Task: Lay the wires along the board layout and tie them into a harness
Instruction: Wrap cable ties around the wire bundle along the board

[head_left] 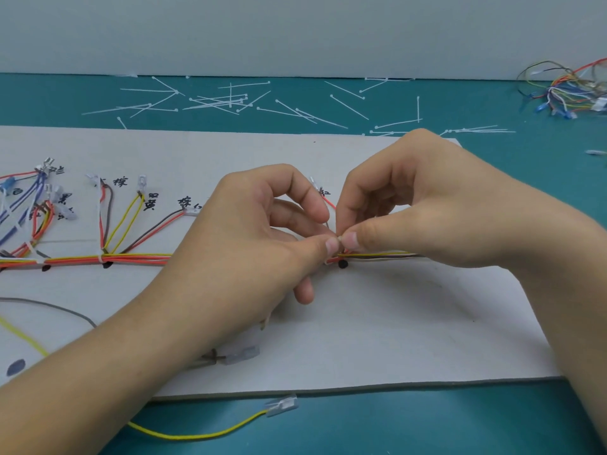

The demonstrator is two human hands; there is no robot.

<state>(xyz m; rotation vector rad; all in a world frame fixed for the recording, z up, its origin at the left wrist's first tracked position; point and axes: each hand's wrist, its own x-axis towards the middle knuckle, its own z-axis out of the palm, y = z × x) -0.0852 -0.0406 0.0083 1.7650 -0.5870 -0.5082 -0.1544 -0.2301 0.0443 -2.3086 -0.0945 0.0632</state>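
A grey layout board (377, 323) with handwritten labels and black dots lies on the teal table. A bundle of red, orange, yellow and brown wires (138, 258) runs left to right across it, bound by white cable ties (100, 257) at the dots. Branches rise to terminals at the left. My left hand (249, 244) and my right hand (417, 205) meet over the bundle beside a black dot (342, 264). Both pinch a small white cable tie (339, 239) around the wires between thumb and forefinger. A red wire (329, 202) rises behind the fingers.
Several loose white cable ties (230, 100) lie scattered on the table behind the board. A tangle of spare coloured wires (568, 90) sits at the far right. A yellow wire with a clear terminal (282, 405) crosses the table's near edge. A grey wall closes the back.
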